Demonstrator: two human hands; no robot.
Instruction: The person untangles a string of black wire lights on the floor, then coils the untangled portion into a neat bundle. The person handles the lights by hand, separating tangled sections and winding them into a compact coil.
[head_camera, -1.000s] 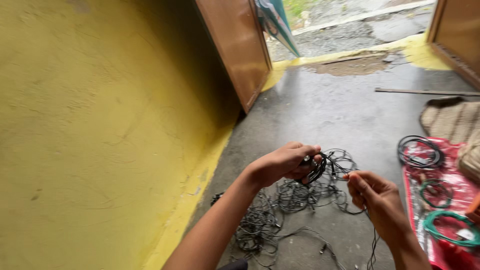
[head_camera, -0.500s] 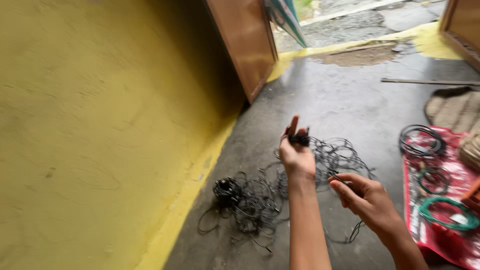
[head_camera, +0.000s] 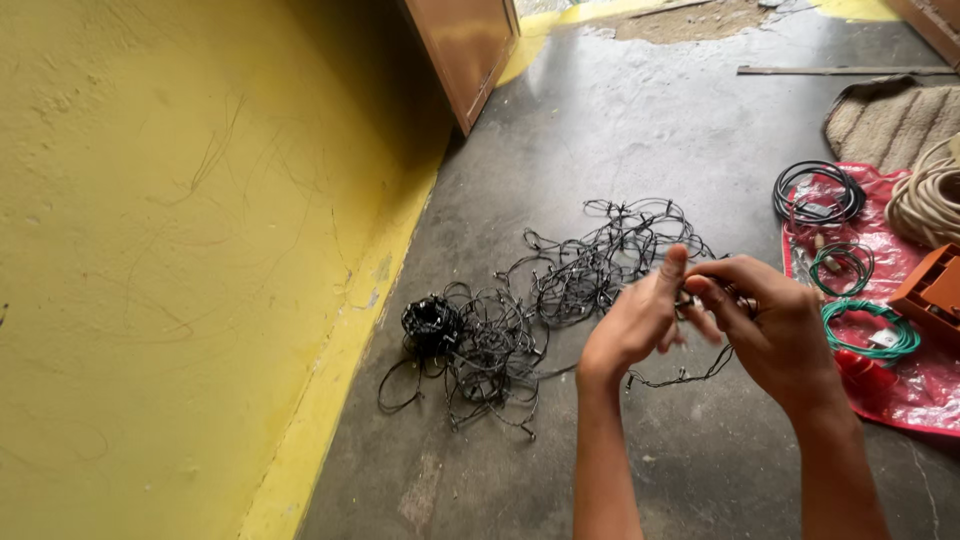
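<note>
Yellow wall borders the grey concrete floor. A red plastic sheet lies at the right, carrying coiled cables. The tangled black wire sprawls on the floor, one strand rising to both hands. The left hand and right hand pinch that strand between fingertips.
</note>
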